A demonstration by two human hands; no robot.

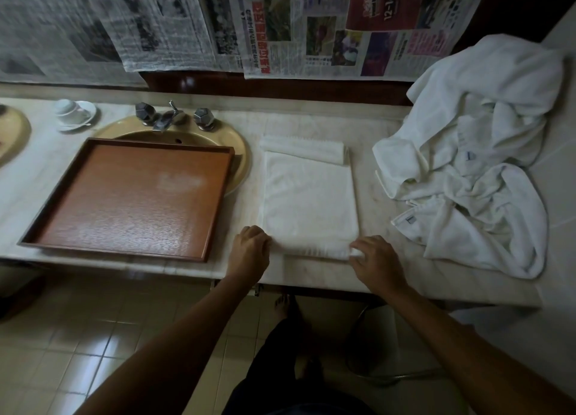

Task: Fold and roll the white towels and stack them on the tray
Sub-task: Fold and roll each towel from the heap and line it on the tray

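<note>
Both forearms reach in; left hand (249, 247) and right hand (375, 257) each grip the near edge of the folded towel (308, 196) (that edge blurred) on the counter (311, 272), beside the tray (131, 196). Loose towels (473, 165) heap right.

Dim room, newspapers (280, 25) taped over the wall up top, pale marble counter (389, 268) with a tan sink (240, 152) mid-left, beige tile floor (93, 336) along the bottom.

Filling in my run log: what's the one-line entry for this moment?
step: rolling | left hand and right hand: gripping near edge of folded towel | tray: no towels | pile: unfolded, right
</note>
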